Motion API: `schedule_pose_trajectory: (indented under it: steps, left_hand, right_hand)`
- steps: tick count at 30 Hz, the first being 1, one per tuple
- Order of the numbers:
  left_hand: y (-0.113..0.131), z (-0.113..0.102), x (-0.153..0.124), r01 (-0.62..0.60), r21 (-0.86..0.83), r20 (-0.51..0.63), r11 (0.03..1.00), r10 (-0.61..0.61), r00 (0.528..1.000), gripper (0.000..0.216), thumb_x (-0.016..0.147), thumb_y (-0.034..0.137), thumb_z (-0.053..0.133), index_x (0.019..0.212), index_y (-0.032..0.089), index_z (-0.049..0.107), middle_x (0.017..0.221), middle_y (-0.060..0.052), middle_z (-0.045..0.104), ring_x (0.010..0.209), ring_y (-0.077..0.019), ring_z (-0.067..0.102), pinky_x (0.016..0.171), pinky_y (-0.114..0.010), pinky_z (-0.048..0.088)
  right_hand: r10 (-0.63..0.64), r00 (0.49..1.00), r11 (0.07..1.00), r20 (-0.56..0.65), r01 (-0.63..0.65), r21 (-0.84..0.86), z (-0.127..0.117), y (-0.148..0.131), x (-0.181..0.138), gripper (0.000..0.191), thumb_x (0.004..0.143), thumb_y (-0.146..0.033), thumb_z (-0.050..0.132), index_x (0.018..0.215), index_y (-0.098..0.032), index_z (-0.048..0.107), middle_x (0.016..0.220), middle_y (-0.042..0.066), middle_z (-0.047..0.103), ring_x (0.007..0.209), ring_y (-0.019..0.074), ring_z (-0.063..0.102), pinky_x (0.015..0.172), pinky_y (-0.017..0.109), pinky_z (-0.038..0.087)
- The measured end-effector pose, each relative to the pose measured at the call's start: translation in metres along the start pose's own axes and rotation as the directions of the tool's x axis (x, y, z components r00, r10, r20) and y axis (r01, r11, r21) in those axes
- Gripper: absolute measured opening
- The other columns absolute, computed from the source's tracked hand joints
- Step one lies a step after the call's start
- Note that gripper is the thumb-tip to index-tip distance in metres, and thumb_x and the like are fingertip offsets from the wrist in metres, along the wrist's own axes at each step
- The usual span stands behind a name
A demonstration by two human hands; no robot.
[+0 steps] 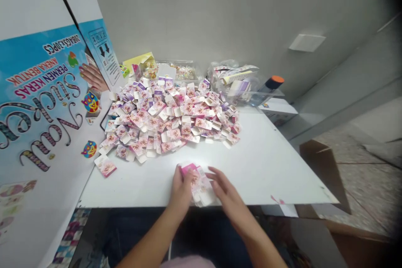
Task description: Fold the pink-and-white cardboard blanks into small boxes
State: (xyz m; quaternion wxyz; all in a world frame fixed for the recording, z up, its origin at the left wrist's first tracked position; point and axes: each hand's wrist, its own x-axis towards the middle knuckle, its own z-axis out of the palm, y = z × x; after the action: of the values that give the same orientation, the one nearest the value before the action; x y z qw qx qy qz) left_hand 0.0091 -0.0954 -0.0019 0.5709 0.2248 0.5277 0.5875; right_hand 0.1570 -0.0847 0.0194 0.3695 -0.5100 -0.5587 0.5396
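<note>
Left grip (181, 185) clasping box (201, 182) by front edge of surface (254, 163); right grip (228, 192) loosely spread beside it, contact unclear. Bare strip before pile (172, 119); free room rightward to side edge.

Table (260, 155): bare to the right of the right hand (225, 189); narrow strip ahead.
Pile (176, 118): blocks forward reach beyond strip.
Carton (53, 134): tall barrier along left edge.
Tray (242, 99): obstructs far right corner.
Wall (220, 12): closes rear.

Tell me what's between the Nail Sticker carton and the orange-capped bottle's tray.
In the head view, a heap of small pink printed boxes, with another clear tray behind it.
</note>
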Motion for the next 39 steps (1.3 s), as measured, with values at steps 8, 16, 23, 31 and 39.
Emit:
schedule_pose_trajectory:
  steps: [8,16,23,31,39]
  left_hand:
    - [-0.001,-0.003,0.003,-0.139,0.290,0.158,0.947,0.096,0.983,0.051,0.088,0.053,0.049,0.129,0.024,0.046,0.129,-0.011,0.050,0.121,-0.0231,0.047,0.103,-0.038,0.037]
    - [0.034,0.000,-0.020,-0.009,0.168,0.464,0.986,-0.071,0.883,0.053,0.086,0.054,0.052,0.126,0.019,0.047,0.121,-0.012,0.058,0.106,-0.0247,0.057,0.093,-0.038,0.045]
    - [0.043,0.015,-0.046,0.081,0.004,0.455,0.997,-0.073,0.887,0.064,0.078,0.046,0.068,0.131,0.020,0.045,0.124,-0.013,0.061,0.115,-0.0258,0.057,0.103,-0.039,0.040]
    - [0.041,-0.004,-0.028,0.214,-0.249,0.505,0.945,-0.062,0.861,0.075,0.055,0.060,0.079,0.112,0.013,0.064,0.099,-0.015,0.071,0.095,-0.0317,0.066,0.087,-0.041,0.050]
    - [0.047,-0.008,-0.037,0.223,-0.226,0.546,0.948,-0.067,0.835,0.107,0.052,0.070,0.074,0.141,0.033,0.028,0.102,-0.010,0.067,0.090,-0.0316,0.066,0.076,-0.045,0.052]
  right_hand:
    - [0.160,0.973,0.960,-0.167,-0.114,0.255,0.006,-0.009,0.001,0.054,0.075,-0.057,0.068,0.112,-0.018,0.064,0.103,0.009,0.070,0.095,0.0273,0.063,0.085,0.037,0.048]
    - [0.067,0.987,0.991,-0.146,-0.048,0.127,0.004,-0.027,-0.013,0.044,0.089,-0.046,0.055,0.126,-0.022,0.054,0.117,0.008,0.064,0.106,0.0258,0.060,0.092,0.039,0.048]
    - [-0.663,0.709,0.646,-0.239,0.381,-0.662,0.050,-0.016,-0.042,0.062,0.086,-0.014,0.053,0.144,-0.024,0.034,0.119,0.013,0.047,0.104,0.0258,0.050,0.084,0.040,0.049]
    - [-0.713,0.685,0.436,0.150,0.601,-0.670,0.031,-0.041,-0.052,0.062,0.080,-0.015,0.061,0.137,-0.011,0.040,0.124,0.017,0.049,0.109,0.0304,0.047,0.090,0.045,0.042]
    - [-0.588,0.796,0.766,-0.141,0.492,-0.414,0.036,-0.029,-0.071,0.068,0.075,-0.056,0.067,0.134,-0.034,0.043,0.131,0.012,0.046,0.117,0.0382,0.046,0.093,0.052,0.040]
